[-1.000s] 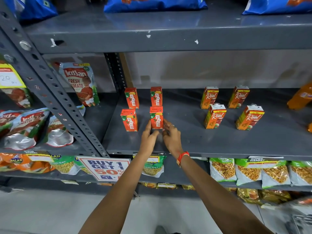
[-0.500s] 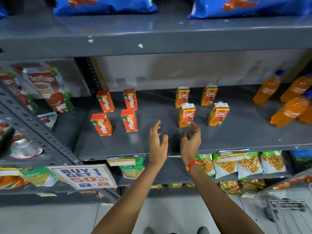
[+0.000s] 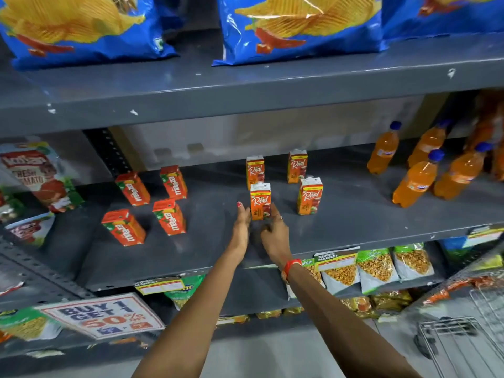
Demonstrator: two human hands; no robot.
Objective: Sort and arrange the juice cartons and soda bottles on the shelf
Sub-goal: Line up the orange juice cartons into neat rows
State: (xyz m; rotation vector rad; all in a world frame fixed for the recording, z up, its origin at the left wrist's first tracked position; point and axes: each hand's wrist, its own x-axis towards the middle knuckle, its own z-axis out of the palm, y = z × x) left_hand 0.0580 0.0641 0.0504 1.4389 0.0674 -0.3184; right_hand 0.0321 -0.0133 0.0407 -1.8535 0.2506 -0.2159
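Orange Real carton stands upright on the grey shelf, long axis vertical, printed face toward the camera. The left hand and right hand flank its base, fingers loosely spread and touching its sides; whether they actually clasp it is unclear.

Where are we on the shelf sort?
Done, apparently: four Maaza cartons in a two-by-two block. In hand: left hand and right hand bracket the front-left Real carton. Left: possibly the orange soda bottles, loosely clustered.
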